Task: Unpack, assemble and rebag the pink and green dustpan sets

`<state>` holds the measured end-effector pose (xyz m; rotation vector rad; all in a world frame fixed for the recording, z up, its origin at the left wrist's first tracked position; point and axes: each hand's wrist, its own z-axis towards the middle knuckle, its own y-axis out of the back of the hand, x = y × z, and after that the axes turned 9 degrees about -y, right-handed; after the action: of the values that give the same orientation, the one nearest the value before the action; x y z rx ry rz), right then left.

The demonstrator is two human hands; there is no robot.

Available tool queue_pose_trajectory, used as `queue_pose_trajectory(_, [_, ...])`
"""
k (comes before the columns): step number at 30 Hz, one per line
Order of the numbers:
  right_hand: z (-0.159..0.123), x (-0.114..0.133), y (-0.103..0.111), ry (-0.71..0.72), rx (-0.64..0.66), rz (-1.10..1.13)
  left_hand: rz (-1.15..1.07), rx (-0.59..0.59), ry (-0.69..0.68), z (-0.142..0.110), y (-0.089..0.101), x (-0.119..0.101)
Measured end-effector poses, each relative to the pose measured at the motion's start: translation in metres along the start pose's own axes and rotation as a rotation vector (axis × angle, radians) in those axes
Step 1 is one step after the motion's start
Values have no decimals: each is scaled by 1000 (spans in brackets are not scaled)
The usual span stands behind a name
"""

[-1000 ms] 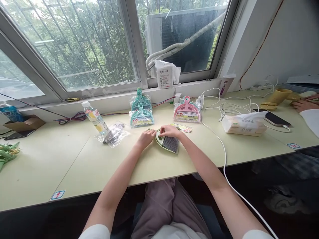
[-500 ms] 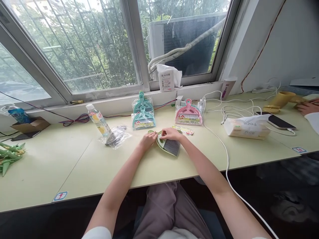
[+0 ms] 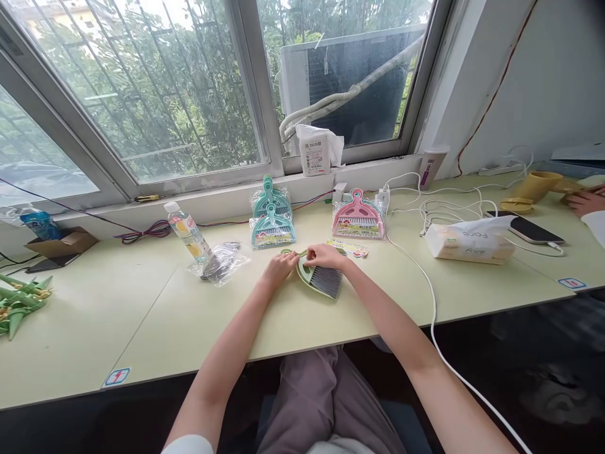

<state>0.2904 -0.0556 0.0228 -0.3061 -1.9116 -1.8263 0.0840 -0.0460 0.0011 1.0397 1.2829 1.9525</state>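
Note:
A small light-green dustpan (image 3: 315,292) lies on the table in front of me, with a grey-bristled brush (image 3: 327,282) nested in it. My left hand (image 3: 282,267) is closed at the dustpan's handle end, on the left. From above, my right hand (image 3: 325,255) pinches the brush near its handle, fingers bent down; the exact grip is partly hidden. Behind my hands lies a printed card strip (image 3: 352,248). Two teal dustpan sets (image 3: 273,227) in clear wrap stand farther back, and a pink wrapped set (image 3: 358,217) is to their right.
Left of my hands are a clear bottle (image 3: 189,233) and a crumpled plastic bag (image 3: 220,263). At right stand a tissue pack (image 3: 470,243), a phone (image 3: 524,228) and a tangle of white cables. A white cable (image 3: 428,290) crosses the table edge. Another person's hand (image 3: 587,202) rests at far right.
The view has shifted slightly. Both hands stay at the dustpan and brush, with almost no visible movement.

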Motion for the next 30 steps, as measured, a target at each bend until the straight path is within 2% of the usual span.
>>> queue_pose_trajectory(9, [4, -6, -4, 19, 0, 16, -38, -14, 8, 0, 2, 0])
queue_pose_trajectory(23, [0, -1, -2, 3, -4, 9, -23, -49, 16, -1, 3, 0])
queue_pose_trajectory(30, [-1, -1, 0, -12, 8, -26, -77, -137, 124, -2, -4, 6])
